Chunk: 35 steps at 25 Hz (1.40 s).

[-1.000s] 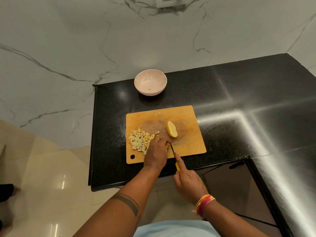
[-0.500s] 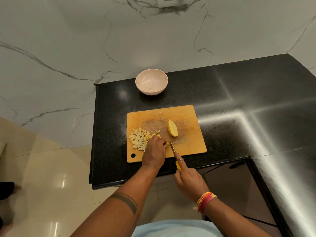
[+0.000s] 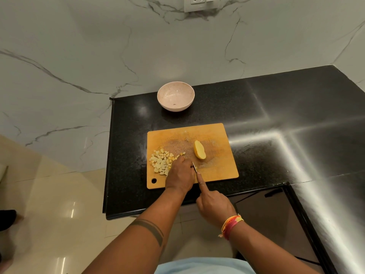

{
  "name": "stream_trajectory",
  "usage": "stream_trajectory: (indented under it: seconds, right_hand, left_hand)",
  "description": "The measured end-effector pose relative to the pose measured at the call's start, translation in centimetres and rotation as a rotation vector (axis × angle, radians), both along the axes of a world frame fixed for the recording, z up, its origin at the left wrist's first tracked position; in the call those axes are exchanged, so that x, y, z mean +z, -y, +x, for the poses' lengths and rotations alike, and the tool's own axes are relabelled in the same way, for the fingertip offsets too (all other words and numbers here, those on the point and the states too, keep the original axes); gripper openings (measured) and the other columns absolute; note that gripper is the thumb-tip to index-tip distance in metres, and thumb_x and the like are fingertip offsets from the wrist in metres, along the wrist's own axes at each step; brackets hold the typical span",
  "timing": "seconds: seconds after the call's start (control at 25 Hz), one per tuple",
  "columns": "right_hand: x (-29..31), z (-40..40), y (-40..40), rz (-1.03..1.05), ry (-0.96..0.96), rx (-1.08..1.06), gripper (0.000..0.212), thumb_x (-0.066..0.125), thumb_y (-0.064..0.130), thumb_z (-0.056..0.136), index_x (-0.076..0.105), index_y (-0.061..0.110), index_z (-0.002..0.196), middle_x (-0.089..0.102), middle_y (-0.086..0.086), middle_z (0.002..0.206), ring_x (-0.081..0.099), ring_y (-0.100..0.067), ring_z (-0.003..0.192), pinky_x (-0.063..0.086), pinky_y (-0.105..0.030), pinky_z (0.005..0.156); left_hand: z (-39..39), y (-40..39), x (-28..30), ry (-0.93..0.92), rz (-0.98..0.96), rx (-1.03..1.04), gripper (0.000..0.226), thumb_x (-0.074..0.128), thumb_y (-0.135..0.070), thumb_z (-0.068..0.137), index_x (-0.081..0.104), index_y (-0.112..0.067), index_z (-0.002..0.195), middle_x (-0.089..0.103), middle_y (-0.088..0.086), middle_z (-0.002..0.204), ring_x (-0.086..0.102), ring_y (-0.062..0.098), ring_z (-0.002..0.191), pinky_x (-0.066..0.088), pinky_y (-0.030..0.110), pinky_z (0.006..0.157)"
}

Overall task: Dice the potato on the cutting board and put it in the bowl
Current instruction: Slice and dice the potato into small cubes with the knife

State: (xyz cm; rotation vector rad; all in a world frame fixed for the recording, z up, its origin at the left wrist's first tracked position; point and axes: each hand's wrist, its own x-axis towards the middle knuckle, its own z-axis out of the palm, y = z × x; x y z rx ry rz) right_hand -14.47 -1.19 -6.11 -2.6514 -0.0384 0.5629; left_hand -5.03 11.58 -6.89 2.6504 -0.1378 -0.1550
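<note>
A wooden cutting board (image 3: 217, 135) lies on the black counter. A pile of diced potato (image 3: 161, 162) sits at its left side, and a potato half (image 3: 199, 149) lies near the middle. My left hand (image 3: 180, 175) is curled over a potato piece at the board's near edge; that piece is hidden under the fingers. My right hand (image 3: 214, 204) grips a knife (image 3: 194, 167), index finger stretched along the blade, which is right beside my left hand. A pale pink bowl (image 3: 175, 98) stands behind the board, apart from it.
The black counter (image 3: 276, 115) ends at a left edge near the board and a front edge just below it. A marble wall (image 3: 98, 56) with a socket plate (image 3: 201, 3) rises behind. A dark cabinet front (image 3: 266, 214) sits below right.
The knife hand has shifted slightly and the handle is now hidden in my right hand. My left hand stays over the piece. The view has tilted a little.
</note>
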Motion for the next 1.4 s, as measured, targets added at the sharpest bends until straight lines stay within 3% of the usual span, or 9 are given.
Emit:
stream_trajectory:
  seconds: [0.2,0.6,0.8,0.92,1.12,1.24,1.4]
  right_hand:
    - [0.1,-2.4,0.9,0.01,-0.037,0.011,0.085,0.037,0.03,0.098,-0.025,0.036,0.156,0.062,-0.002,0.07,0.058,-0.022,0.058,0.049,-0.04,0.056]
    - [0.8,-2.1,0.6,0.073,-0.042,-0.065,0.082,0.038,0.028,0.101,-0.018,0.034,0.159,0.058,0.003,0.065,0.053,-0.017,0.053,0.037,-0.034,0.049]
    - [0.3,0.4,-1.6,0.083,-0.03,-0.052,0.082,0.039,0.029,0.1,-0.017,0.034,0.16,0.061,-0.002,0.069,0.058,-0.023,0.057,0.048,-0.04,0.056]
    - [0.7,2.2,-2.4,0.106,0.001,-0.062,0.083,0.04,0.027,0.098,-0.014,0.036,0.16,0.06,-0.004,0.07,0.057,-0.025,0.059,0.047,-0.04,0.057]
    - [2.3,2.3,-0.2,0.175,0.123,-0.134,0.079,0.043,0.024,0.1,-0.005,0.042,0.161,0.056,0.0,0.06,0.052,-0.022,0.05,0.042,-0.041,0.05]
    - [2.4,2.6,2.1,0.211,0.148,-0.228,0.074,0.043,0.023,0.101,0.004,0.041,0.162,0.055,0.0,0.057,0.048,-0.02,0.046,0.035,-0.038,0.046]
    - [2.7,3.1,3.7,0.244,0.139,-0.267,0.073,0.043,0.021,0.101,0.007,0.039,0.162,0.054,0.0,0.056,0.042,-0.014,0.045,0.032,-0.033,0.045]
  left_hand:
    - [-0.1,0.2,0.1,0.009,0.041,-0.003,0.018,0.055,-0.024,0.1,0.066,-0.015,0.111,0.055,0.003,0.115,0.051,0.02,0.108,0.047,0.03,0.085]
    - [-0.9,-0.6,-0.8,0.123,0.087,-0.056,0.018,0.058,-0.032,0.1,0.059,-0.019,0.112,0.053,0.002,0.11,0.052,0.02,0.1,0.051,0.034,0.08]
    - [1.2,-1.1,-0.4,0.212,0.231,-0.083,0.012,0.053,-0.023,0.1,0.061,-0.019,0.107,0.057,0.003,0.106,0.053,0.022,0.092,0.047,0.034,0.074]
    - [2.7,-1.6,0.1,0.185,0.238,-0.045,0.014,0.051,-0.022,0.1,0.061,-0.02,0.11,0.057,0.003,0.109,0.052,0.023,0.095,0.048,0.036,0.078]
    - [3.7,-0.6,1.5,0.162,0.043,-0.017,0.02,0.05,-0.028,0.101,0.063,-0.018,0.112,0.057,0.002,0.113,0.051,0.021,0.105,0.048,0.036,0.087]
    - [4.7,1.6,2.1,0.003,-0.177,0.103,0.029,0.054,-0.032,0.101,0.064,-0.017,0.124,0.059,0.002,0.12,0.053,0.022,0.114,0.045,0.034,0.093]
    - [6.2,3.7,2.1,-0.123,-0.272,0.199,0.03,0.068,-0.032,0.095,0.066,-0.022,0.124,0.063,0.002,0.121,0.057,0.022,0.113,0.046,0.033,0.093]
